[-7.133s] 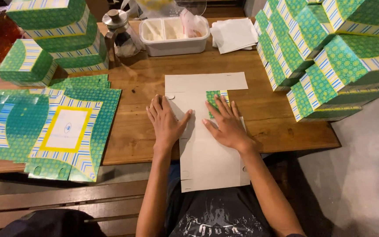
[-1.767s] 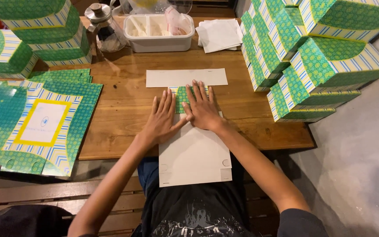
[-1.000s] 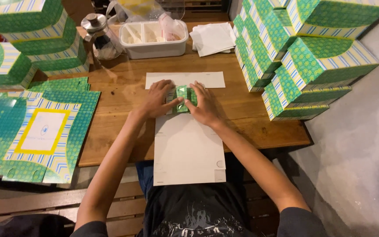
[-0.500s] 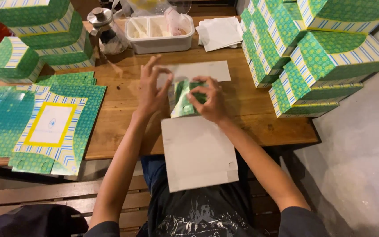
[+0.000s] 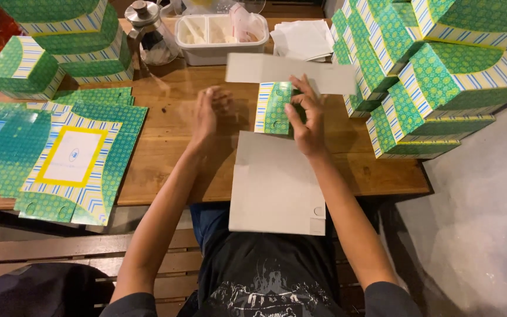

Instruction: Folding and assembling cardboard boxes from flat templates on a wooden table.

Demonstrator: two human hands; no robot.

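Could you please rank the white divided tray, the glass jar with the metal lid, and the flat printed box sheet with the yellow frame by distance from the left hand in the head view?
From the left hand:
1. White divided tray, just beyond the hand, at the table's back edge.
2. Glass jar, farther back and left.
3. Flat printed box sheet, lying at the left near the front edge.

Bare tabletop point(image 5: 165, 141) between hands — stacked boxes point(image 5: 435, 76) block right.

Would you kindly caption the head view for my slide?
Right hand folds up a green patterned flap of a flat box blank on a wooden table; left hand hovers open beside it.
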